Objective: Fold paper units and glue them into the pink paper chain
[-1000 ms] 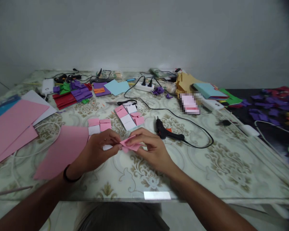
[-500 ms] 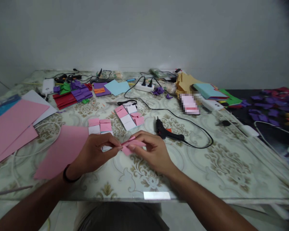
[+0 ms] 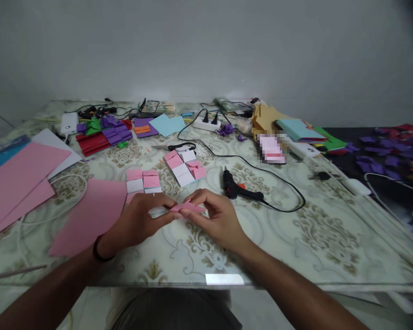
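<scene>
Between my two hands is a small folded piece of pink paper (image 3: pixel 188 207), held just above the table. My left hand (image 3: pixel 146 213) pinches its left end between thumb and fingers. On the other side, my right hand (image 3: pixel 215 215) grips the paper, thumb below and fingers above. Part of the paper is hidden by the fingertips. Behind my left hand lie pink and white folded paper pieces (image 3: pixel 152 179), partly covered by it. Another pink and white group (image 3: pixel 181 166) lies farther back. A large pink sheet (image 3: pixel 92 215) rests left of my left wrist.
A black glue gun (image 3: pixel 239 187) lies right of my hands, its cord looping across the table. Scissors (image 3: pixel 179 146) lie farther back. A white power strip (image 3: pixel 206 123) and purple and red folded papers (image 3: pixel 117 134) are along the back. More pink sheets (image 3: pixel 24 178) lie at left.
The pink paper has flattened between my fingers, its raised flap now pressed down. My left hand has shifted slightly right, so the fingertips of both hands are closer together.
</scene>
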Available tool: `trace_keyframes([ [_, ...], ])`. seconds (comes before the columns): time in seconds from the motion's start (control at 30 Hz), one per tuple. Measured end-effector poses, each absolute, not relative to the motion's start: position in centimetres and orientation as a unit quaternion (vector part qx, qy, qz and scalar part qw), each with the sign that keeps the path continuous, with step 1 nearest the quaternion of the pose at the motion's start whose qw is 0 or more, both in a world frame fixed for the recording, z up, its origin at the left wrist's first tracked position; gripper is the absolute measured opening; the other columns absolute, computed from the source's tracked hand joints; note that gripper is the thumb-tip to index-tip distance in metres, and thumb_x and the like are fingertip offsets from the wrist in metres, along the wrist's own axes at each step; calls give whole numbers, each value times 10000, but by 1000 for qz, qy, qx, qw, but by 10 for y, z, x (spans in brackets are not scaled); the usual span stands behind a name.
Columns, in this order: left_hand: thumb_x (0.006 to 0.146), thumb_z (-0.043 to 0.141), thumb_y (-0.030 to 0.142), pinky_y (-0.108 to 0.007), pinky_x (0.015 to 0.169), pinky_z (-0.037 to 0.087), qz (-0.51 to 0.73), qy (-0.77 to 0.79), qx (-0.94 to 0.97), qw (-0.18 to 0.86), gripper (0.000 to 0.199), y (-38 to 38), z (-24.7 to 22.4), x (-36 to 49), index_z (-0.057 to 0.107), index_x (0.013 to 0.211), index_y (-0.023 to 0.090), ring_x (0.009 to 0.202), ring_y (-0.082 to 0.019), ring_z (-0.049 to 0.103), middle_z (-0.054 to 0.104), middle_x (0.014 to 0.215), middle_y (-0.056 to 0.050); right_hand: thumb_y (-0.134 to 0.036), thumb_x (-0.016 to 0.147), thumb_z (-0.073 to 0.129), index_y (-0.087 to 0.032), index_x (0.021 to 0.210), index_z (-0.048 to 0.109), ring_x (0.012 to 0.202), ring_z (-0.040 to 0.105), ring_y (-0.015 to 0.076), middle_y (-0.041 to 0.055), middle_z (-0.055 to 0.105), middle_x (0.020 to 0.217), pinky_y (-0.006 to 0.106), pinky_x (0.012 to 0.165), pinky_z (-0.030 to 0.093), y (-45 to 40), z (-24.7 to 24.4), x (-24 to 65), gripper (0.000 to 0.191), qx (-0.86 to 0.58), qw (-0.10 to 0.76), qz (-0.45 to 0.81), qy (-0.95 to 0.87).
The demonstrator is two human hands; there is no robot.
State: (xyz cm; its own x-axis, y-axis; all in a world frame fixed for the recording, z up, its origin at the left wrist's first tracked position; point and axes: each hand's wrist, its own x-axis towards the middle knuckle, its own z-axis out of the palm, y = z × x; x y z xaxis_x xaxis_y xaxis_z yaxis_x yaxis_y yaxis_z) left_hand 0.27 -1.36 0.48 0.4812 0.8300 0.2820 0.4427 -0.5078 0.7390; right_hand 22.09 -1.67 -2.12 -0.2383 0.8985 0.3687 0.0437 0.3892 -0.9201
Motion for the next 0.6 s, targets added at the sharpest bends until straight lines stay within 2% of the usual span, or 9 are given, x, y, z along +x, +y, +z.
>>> trace_keyframes([
  [0.03,921,759,225,-186,677,505,336,392,809,282,64,-14,5,3,719,880,195,718,-106,698,757,795,23,-284,879,810,-235,955,687,821,711,175,16,748,887,301,777,547,-17,-22,221,153,-354,510,417,-664],
  [0.07,935,742,224,-183,662,495,352,388,808,271,91,-14,4,3,713,857,187,689,-97,681,749,775,24,-272,873,817,-246,1056,684,861,721,181,17,753,922,308,808,554,-17,-22,222,228,-355,515,413,-662],
  [0.13,947,729,238,-182,658,492,374,385,801,266,136,-15,3,3,696,830,176,670,-91,659,743,773,18,-265,875,818,-250,1128,676,893,725,188,23,759,954,317,837,558,-16,-21,223,290,-359,513,402,-668],
  [0.27,948,717,248,-180,650,490,369,391,804,255,122,-15,5,3,710,850,177,657,-90,652,749,774,17,-243,943,748,-219,940,721,794,698,175,27,754,873,302,745,541,-12,-19,225,36,-344,477,348,-730],
  [0.43,955,698,220,-154,650,503,373,387,808,240,86,-17,7,6,758,901,190,662,-82,696,793,802,23,-199,967,717,-203,963,717,791,677,168,31,731,854,290,730,530,-12,-17,224,6,-297,489,299,-764],
  [0.6,948,703,262,-158,547,459,368,425,792,239,169,-20,6,6,766,807,193,588,-84,672,797,747,32,-235,1000,679,-187,940,729,780,668,165,37,728,840,280,712,508,-15,-15,224,92,-317,471,291,-770],
])
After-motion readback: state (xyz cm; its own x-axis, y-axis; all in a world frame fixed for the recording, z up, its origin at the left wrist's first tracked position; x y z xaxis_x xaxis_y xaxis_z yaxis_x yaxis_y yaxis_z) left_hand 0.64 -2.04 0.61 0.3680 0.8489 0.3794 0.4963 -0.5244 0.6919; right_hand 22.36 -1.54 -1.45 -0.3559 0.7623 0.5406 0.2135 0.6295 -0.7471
